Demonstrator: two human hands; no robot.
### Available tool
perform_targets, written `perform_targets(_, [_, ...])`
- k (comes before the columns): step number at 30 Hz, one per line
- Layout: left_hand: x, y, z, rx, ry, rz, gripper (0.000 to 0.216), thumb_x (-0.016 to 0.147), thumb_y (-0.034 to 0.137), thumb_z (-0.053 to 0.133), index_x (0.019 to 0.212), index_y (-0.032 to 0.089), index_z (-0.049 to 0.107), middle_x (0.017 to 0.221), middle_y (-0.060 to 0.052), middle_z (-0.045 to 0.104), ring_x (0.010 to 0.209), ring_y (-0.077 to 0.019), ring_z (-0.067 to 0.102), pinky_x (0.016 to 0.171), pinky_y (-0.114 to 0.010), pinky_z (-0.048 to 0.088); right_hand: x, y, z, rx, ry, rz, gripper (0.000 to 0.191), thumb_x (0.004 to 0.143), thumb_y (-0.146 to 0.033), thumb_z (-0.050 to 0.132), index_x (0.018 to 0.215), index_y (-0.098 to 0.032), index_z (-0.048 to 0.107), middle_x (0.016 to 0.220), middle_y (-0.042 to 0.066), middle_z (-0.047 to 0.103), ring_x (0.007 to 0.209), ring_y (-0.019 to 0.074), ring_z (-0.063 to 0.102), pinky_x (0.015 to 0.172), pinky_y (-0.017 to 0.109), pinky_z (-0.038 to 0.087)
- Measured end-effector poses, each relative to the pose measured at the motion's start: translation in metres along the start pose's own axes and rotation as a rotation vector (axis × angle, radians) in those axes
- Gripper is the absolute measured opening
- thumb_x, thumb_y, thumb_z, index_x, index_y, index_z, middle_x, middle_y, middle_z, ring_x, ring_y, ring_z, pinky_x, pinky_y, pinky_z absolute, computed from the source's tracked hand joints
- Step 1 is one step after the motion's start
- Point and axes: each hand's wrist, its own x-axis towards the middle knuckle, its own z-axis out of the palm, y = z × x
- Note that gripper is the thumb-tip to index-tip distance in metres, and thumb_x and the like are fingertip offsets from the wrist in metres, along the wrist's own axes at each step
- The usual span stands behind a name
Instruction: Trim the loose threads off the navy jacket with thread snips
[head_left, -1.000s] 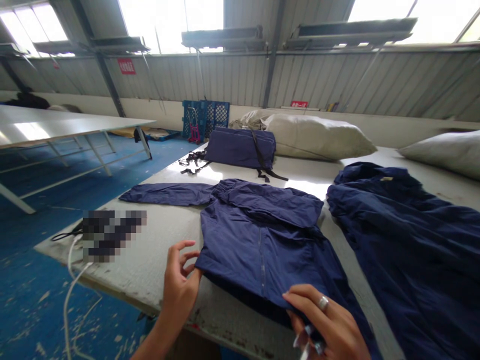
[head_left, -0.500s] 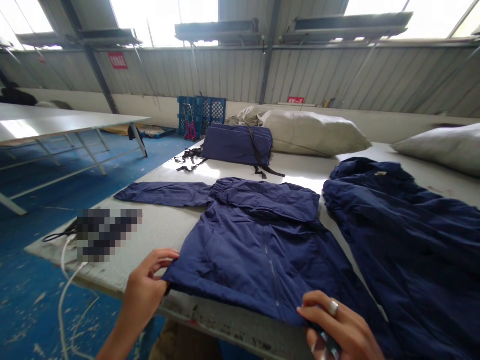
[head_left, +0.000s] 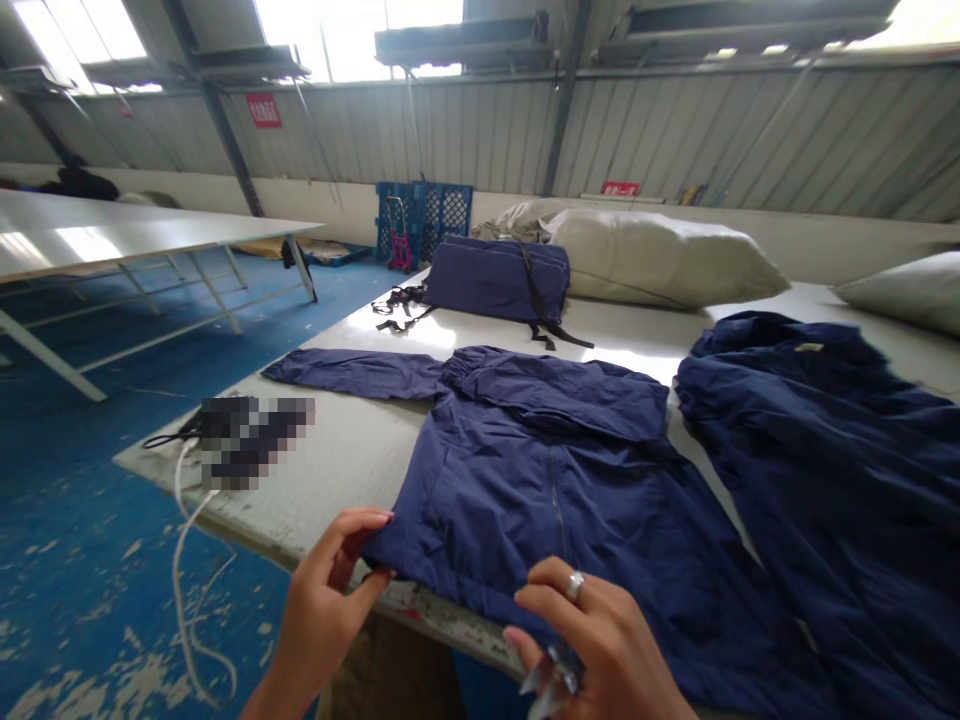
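Since the earlier frame, the right hand [head_left: 600,640] has shifted along the hem [head_left: 469,590] toward the left hand [head_left: 322,590]. Its thumb and forefinger stand apart at the edge, so whether cloth sits between them I cannot tell; its lower fingers curl around a small metal tool [head_left: 555,688] (pointed tips showing). The left hand pinches the hem's left corner. Keeping that corner taut and the metal points off the fabric would serve the work well, as would letting the zip [head_left: 556,500] lie straight.

All this belongs to a navy jacket [head_left: 487,500], spread at the near edge of a pale table [head_left: 367,440], one sleeve [head_left: 352,373] stretched left. Just right of it lies another navy garment [head_left: 840,480]; beyond are a folded navy bundle [head_left: 480,280] and a bulging sack [head_left: 660,255]. Farther off, blue pallets [head_left: 450,220] lean by the wall, over a scuffed blue floor [head_left: 135,560].
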Motion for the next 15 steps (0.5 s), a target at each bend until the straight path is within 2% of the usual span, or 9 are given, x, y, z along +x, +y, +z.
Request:
perform_targets(3, [-0.005, 0.005, 0.009, -0.032, -0.007, -0.001, 0.033, 0.078, 0.015, 0.078, 0.108, 0.024, 0.07, 0.111, -0.005, 0.079, 0.104, -0.0198, 0.078, 0.092, -0.025, 0.064, 0.014, -0.017, 0.024, 0.066, -0.002, 0.031, 0.015, 0.089, -0.024, 0.068, 0.104, -0.025, 0.067, 0.096, 0.003, 0.073, 0.072, 0.0173, 0.071, 0.066, 0.027, 0.052])
perform_targets(7, [-0.006, 0.012, 0.014, 0.022, -0.073, 0.092, 0.021, 0.086, 0.012, 0.068, 0.103, 0.023, 0.069, 0.112, -0.007, 0.076, 0.108, -0.0208, 0.075, 0.09, -0.028, 0.064, 0.022, -0.026, 0.051, 0.008, 0.004, 0.12, 0.025, 0.084, -0.03, 0.072, 0.108, -0.023, 0.067, 0.103, 0.006, 0.073, 0.07, 0.0213, 0.071, 0.064, 0.032, 0.051])
perform_targets(11, [-0.003, 0.012, 0.004, 0.226, -0.099, 0.262, 0.023, 0.086, 0.004, 0.06, 0.096, 0.024, 0.065, 0.103, -0.005, 0.073, 0.099, -0.0196, 0.073, 0.088, -0.028, 0.06, 0.02, -0.023, 0.064, -0.054, -0.001, 0.11, 0.024, 0.084, -0.016, 0.062, 0.104, -0.026, 0.069, 0.1, 0.004, 0.075, 0.065, 0.0185, 0.068, 0.06, 0.03, 0.046])
perform_targets(15, [0.004, 0.006, -0.012, 0.454, -0.145, 0.438, 0.04, 0.086, 0.0, 0.055, 0.116, 0.025, 0.064, 0.099, -0.003, 0.072, 0.092, -0.0181, 0.07, 0.086, -0.028, 0.057, 0.011, -0.018, 0.064, -0.062, 0.01, 0.054, 0.033, 0.082, -0.012, 0.057, 0.108, -0.027, 0.071, 0.1, 0.004, 0.076, 0.067, 0.0178, 0.069, 0.06, 0.03, 0.045])
